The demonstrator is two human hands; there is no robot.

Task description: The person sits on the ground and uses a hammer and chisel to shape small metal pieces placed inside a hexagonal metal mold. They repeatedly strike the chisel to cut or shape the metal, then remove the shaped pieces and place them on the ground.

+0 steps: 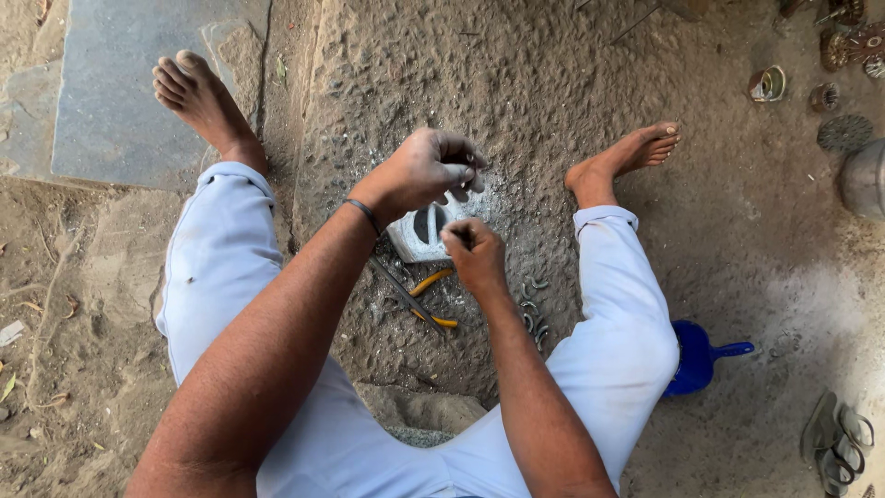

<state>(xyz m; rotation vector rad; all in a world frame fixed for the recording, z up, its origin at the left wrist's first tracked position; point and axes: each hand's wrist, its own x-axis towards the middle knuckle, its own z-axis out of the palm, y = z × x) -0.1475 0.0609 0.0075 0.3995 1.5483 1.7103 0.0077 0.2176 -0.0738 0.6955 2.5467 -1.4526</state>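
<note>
I sit on sandy ground with my legs spread. My left hand (431,171) hovers over a small grey metal block (417,232) with a hole in it, its fingers curled around a small piece of metal. My right hand (474,254) is just below it, closed on a thin dark tool or rod, right next to the block. Pliers with yellow handles (426,300) lie on the ground under my forearms. Several small bent metal pieces (533,309) lie by my right leg.
A blue scoop (699,356) lies under my right knee. A pair of sandals (837,441) is at the lower right. Round metal parts and a small can (767,85) sit at the upper right. A flat stone slab (111,83) is at the upper left.
</note>
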